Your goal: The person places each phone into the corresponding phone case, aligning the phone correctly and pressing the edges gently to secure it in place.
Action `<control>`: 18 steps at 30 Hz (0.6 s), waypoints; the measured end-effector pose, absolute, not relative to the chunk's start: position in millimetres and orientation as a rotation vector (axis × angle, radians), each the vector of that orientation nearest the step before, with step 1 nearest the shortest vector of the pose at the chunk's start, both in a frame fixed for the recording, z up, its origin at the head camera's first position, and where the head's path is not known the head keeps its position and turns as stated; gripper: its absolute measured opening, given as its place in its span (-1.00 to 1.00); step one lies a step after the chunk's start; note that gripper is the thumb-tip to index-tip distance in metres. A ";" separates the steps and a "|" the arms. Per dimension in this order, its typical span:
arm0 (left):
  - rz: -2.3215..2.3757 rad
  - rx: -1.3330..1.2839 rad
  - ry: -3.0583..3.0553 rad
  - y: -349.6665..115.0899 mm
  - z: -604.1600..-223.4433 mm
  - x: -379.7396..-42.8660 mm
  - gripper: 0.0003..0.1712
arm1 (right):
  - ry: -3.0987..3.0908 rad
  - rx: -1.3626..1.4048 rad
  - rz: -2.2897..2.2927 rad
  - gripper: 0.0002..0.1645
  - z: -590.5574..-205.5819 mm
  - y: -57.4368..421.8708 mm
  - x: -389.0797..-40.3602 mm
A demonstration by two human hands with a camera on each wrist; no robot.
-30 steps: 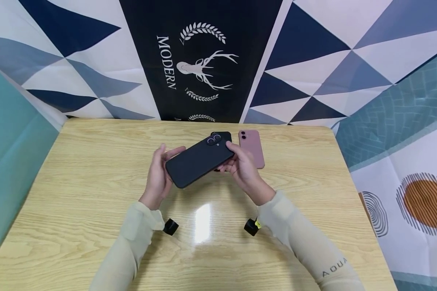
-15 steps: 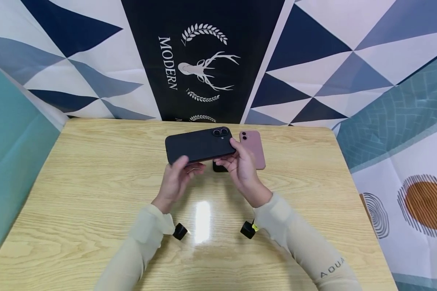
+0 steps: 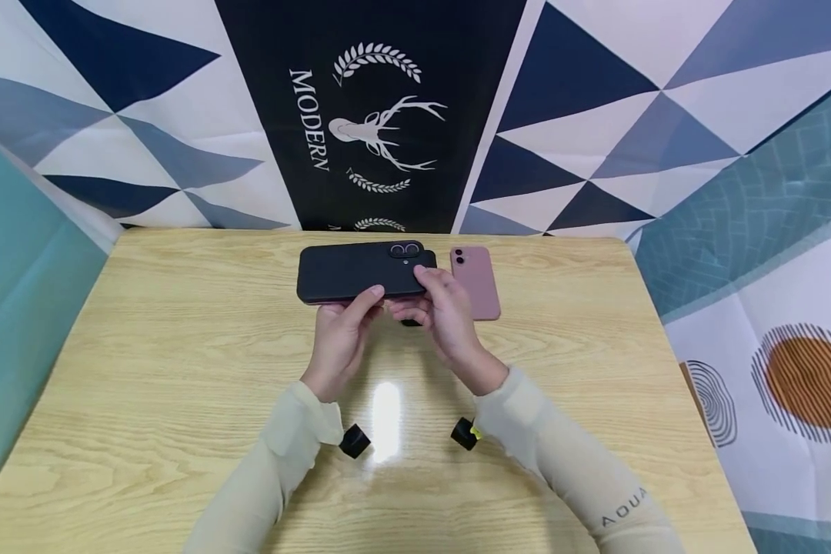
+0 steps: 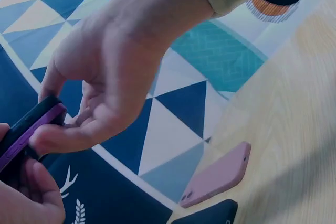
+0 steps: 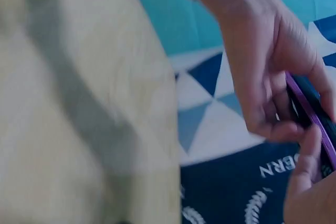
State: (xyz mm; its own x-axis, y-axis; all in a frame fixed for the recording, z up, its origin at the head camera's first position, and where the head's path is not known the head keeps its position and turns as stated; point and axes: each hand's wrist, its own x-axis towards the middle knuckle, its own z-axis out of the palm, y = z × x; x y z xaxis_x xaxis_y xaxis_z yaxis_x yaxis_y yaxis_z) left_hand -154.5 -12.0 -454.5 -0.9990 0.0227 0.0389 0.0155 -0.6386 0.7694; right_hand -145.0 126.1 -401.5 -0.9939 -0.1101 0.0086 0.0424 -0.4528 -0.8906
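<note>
Both hands hold up a phone lengthwise over the far part of the table. Its back is black with two camera lenses at the right end, and the wrist views show a purple side edge. The left hand grips the lower long edge near the middle, thumb on the back. At the right end the right hand pinches it, thumb on the back and fingers curled beneath. A second black phone lies on the table, mostly hidden behind the held one in the head view. Right of it lies a pink phone.
The wooden table ends at a patterned cloth wall just beyond the phones. A small black block shows beside each sleeve cuff, the left block and the right block.
The held phone has swung from a slant to nearly level and shifted left. The left hand has moved from its left end to grip the lower edge; the right hand keeps its hold.
</note>
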 end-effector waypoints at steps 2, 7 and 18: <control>2.848 0.093 1.306 -17.1 -463.2 -160.0 -0.66 | 1.719 -0.095 -2.497 -0.51 -400.9 127.4 -145.9; 2.847 0.113 1.338 -28.7 -515.7 -187.1 -0.62 | 1.998 -0.055 -2.234 -0.44 -386.2 127.9 -140.3; 2.737 -0.096 1.360 -25.0 -394.1 -130.0 -0.83 | 2.141 -0.096 -2.115 -0.45 -386.1 125.9 -133.3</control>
State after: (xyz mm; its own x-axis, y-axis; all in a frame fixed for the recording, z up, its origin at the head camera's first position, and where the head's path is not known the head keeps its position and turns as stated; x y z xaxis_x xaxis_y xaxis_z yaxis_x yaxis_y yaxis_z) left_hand -130.0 -25.0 -394.1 -0.9945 0.0476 -0.0934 -0.1032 -0.6015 0.7922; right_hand -133.3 125.9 -386.1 -0.9894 -0.1370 -0.0482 0.0465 0.0155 -0.9988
